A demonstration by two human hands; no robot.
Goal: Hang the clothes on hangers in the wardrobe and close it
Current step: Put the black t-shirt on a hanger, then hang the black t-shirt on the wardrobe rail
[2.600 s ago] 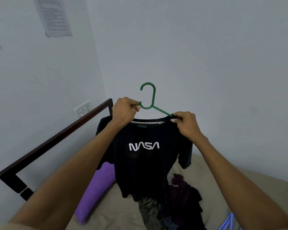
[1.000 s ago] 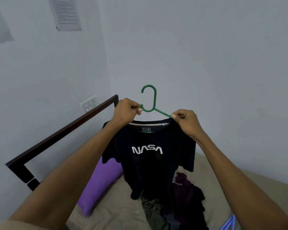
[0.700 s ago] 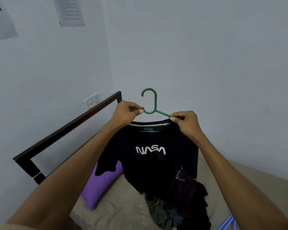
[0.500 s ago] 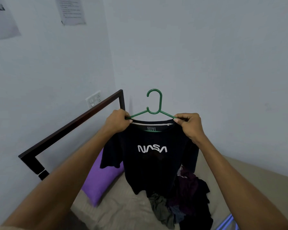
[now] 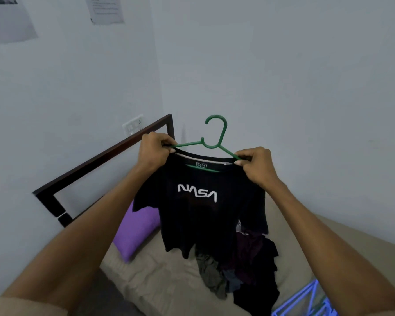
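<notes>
Nearest, the pile of clothes (image 5: 242, 265) lay on the bed (image 5: 160, 279). Above it the black shirt (image 5: 201, 208) hung in the air between both hands. The left hand (image 5: 155, 151) pinched the collar and the left arm of the green hanger (image 5: 214, 140); the right hand (image 5: 255, 165) pinched the right arm and shoulder. The hanger's long axis ran hand to hand, hook upward toward the wall (image 5: 283, 76), each grip equally near. No wardrobe was in view.

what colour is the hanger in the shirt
Green: the hanger shows best in the head view, its hook above the black shirt's collar.
</notes>
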